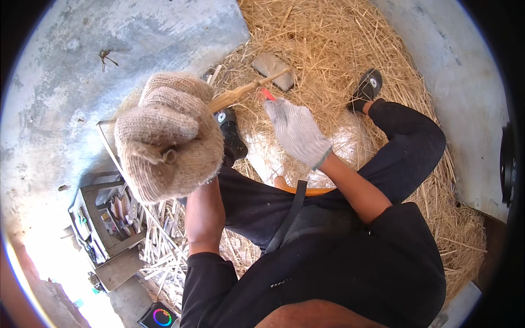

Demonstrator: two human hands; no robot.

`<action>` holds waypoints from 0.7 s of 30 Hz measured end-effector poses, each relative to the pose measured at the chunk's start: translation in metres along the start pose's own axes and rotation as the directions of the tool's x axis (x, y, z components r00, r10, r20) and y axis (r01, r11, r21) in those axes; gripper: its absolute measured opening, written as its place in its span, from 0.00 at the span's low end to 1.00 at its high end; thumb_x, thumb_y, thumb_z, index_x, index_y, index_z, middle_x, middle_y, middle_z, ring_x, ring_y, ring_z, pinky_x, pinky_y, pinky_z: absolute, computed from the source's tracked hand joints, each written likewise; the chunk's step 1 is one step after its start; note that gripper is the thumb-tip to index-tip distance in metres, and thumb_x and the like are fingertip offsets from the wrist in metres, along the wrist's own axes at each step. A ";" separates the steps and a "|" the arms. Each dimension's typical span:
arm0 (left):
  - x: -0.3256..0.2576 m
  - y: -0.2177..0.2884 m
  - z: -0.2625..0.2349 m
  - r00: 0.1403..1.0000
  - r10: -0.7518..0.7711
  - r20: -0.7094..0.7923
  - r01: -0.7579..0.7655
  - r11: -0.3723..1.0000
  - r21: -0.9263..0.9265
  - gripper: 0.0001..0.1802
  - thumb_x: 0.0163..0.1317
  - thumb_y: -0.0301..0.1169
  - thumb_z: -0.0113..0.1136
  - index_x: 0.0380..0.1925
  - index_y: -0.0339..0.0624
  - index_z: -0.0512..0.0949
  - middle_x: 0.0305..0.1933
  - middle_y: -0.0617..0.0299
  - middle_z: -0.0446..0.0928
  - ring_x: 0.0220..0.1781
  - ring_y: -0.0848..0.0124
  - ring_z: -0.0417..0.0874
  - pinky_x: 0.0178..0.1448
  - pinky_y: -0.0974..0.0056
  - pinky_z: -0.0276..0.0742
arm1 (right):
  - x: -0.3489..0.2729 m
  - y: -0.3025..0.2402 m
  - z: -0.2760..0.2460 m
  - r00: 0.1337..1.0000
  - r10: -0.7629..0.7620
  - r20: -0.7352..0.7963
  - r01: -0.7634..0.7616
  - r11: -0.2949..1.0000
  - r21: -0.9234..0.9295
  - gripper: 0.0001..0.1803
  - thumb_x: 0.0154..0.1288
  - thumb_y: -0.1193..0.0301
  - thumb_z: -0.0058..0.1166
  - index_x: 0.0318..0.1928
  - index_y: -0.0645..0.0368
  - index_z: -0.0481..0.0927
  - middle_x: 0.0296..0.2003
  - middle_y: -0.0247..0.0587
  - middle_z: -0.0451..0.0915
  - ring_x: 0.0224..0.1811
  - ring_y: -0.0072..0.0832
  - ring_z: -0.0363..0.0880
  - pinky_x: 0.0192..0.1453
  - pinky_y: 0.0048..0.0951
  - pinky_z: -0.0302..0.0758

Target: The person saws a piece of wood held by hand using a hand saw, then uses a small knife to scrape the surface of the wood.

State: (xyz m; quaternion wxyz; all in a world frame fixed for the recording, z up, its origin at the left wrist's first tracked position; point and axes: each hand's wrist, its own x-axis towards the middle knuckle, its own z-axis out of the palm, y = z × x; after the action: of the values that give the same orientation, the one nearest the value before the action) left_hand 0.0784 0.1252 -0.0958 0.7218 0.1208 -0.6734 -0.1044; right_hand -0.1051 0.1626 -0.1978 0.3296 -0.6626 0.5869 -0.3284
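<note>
My left hand [172, 136], in a thick beige knitted glove, is raised close to the camera and closed. A pale yellow wooden piece [235, 97] sticks out of its far side, broad at the glove and narrowing to a thin tip. My right hand [298, 131], in a thinner whitish glove, is closed below and right of that tip. From its fingers pokes a short red end [268, 94] of some tool; the rest is hidden in the glove. The red end is near the wooden piece; whether they touch I cannot tell.
Thin straw-like shavings [328, 38] cover the floor around my shoes. A flat grey stone [273, 71] lies among them. Left stands a wooden box [104, 218] of odds and ends, beside scattered split strips [167, 262]. A small black device with a coloured ring [158, 316] lies lower left. Walls flank both sides.
</note>
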 end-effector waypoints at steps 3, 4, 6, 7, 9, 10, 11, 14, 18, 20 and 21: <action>-0.003 -0.007 0.010 0.999 0.009 -0.033 -0.010 0.999 -0.042 0.13 0.59 0.32 0.67 0.39 0.38 0.76 0.21 0.57 0.76 0.25 0.60 0.80 0.33 0.49 0.84 | -0.010 0.078 0.004 0.993 0.106 0.042 -0.096 0.976 -0.195 0.33 0.80 0.48 0.32 0.45 0.69 0.78 0.30 0.72 0.79 0.38 0.61 0.83 0.39 0.54 0.78; -0.001 -0.007 0.012 0.999 0.018 -0.032 -0.019 0.998 -0.057 0.13 0.59 0.32 0.67 0.39 0.38 0.76 0.21 0.57 0.76 0.25 0.60 0.80 0.33 0.49 0.84 | -0.008 0.095 0.004 0.989 0.139 0.059 -0.121 0.964 -0.235 0.34 0.80 0.47 0.31 0.45 0.69 0.77 0.31 0.73 0.79 0.39 0.61 0.83 0.40 0.55 0.78; 0.000 -0.005 0.005 1.000 0.006 -0.025 -0.007 1.000 -0.020 0.13 0.59 0.32 0.68 0.39 0.38 0.76 0.21 0.57 0.76 0.25 0.60 0.80 0.33 0.49 0.84 | -0.017 0.032 -0.002 0.984 0.169 0.051 -0.172 0.983 0.064 0.32 0.80 0.47 0.35 0.46 0.67 0.78 0.28 0.70 0.80 0.37 0.61 0.83 0.39 0.54 0.79; -0.001 -0.006 0.005 1.000 -0.005 -0.026 0.005 1.000 -0.019 0.13 0.59 0.32 0.68 0.39 0.38 0.76 0.21 0.57 0.76 0.25 0.59 0.80 0.33 0.49 0.84 | -0.025 -0.005 -0.014 0.988 0.145 0.046 -0.151 0.975 0.163 0.31 0.80 0.48 0.36 0.47 0.67 0.78 0.27 0.68 0.80 0.36 0.60 0.84 0.38 0.54 0.79; -0.001 -0.008 0.008 1.000 0.002 -0.024 -0.003 1.000 -0.025 0.13 0.58 0.31 0.68 0.39 0.38 0.76 0.21 0.57 0.76 0.25 0.59 0.80 0.33 0.48 0.84 | -0.023 -0.036 -0.019 0.999 0.037 -0.006 -0.034 0.970 0.242 0.30 0.79 0.48 0.38 0.47 0.67 0.78 0.25 0.66 0.80 0.34 0.58 0.85 0.36 0.52 0.79; -0.003 -0.006 0.006 1.000 -0.001 -0.025 0.000 1.000 -0.027 0.13 0.58 0.31 0.68 0.39 0.38 0.76 0.21 0.57 0.76 0.25 0.59 0.80 0.33 0.48 0.84 | -0.025 -0.043 -0.016 1.000 -0.026 -0.017 0.029 0.976 0.218 0.29 0.79 0.49 0.39 0.47 0.66 0.78 0.24 0.64 0.80 0.33 0.57 0.85 0.35 0.51 0.79; -0.002 -0.007 0.006 1.000 0.000 -0.022 0.000 1.000 -0.022 0.13 0.58 0.31 0.68 0.39 0.38 0.76 0.21 0.57 0.76 0.25 0.59 0.80 0.33 0.48 0.84 | -0.026 -0.046 -0.014 0.996 -0.090 -0.027 0.093 0.977 0.193 0.29 0.79 0.49 0.40 0.48 0.66 0.78 0.23 0.63 0.80 0.32 0.56 0.85 0.34 0.49 0.80; 0.001 -0.006 0.006 1.000 0.005 -0.004 -0.005 1.000 -0.012 0.13 0.58 0.30 0.68 0.39 0.38 0.77 0.21 0.57 0.76 0.25 0.59 0.80 0.34 0.48 0.84 | -0.013 -0.006 0.019 0.993 0.087 -0.079 -0.070 0.979 0.191 0.28 0.79 0.50 0.41 0.47 0.65 0.78 0.25 0.63 0.80 0.31 0.56 0.84 0.32 0.49 0.79; 0.000 0.001 0.011 1.000 0.027 0.011 -0.026 1.000 -0.014 0.13 0.57 0.30 0.68 0.39 0.38 0.77 0.22 0.56 0.76 0.25 0.59 0.80 0.34 0.48 0.84 | -0.013 0.080 0.030 0.949 0.297 0.108 -0.284 0.952 -0.116 0.28 0.80 0.51 0.38 0.43 0.66 0.78 0.31 0.67 0.80 0.32 0.62 0.81 0.34 0.55 0.76; -0.003 0.002 0.007 1.000 0.014 0.005 -0.014 1.000 0.000 0.14 0.57 0.29 0.68 0.40 0.38 0.77 0.22 0.56 0.76 0.26 0.59 0.80 0.34 0.48 0.84 | -0.017 0.056 0.032 0.994 0.098 -0.052 -0.095 0.994 0.057 0.28 0.80 0.52 0.39 0.42 0.67 0.78 0.29 0.66 0.79 0.31 0.61 0.81 0.32 0.53 0.75; -0.001 -0.006 0.004 1.000 0.005 -0.008 -0.005 1.000 0.016 0.14 0.57 0.29 0.68 0.40 0.38 0.77 0.22 0.56 0.77 0.26 0.59 0.80 0.34 0.48 0.84 | -0.023 0.038 0.029 0.991 0.010 -0.135 0.008 0.991 0.132 0.28 0.80 0.52 0.39 0.41 0.67 0.77 0.28 0.65 0.79 0.31 0.61 0.81 0.31 0.52 0.74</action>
State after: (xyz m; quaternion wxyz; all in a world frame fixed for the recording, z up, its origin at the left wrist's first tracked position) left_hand 0.0742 0.1192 -0.0980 0.7239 0.1253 -0.6715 -0.0965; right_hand -0.1048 0.1832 -0.2471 0.3326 -0.6151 0.5853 -0.4104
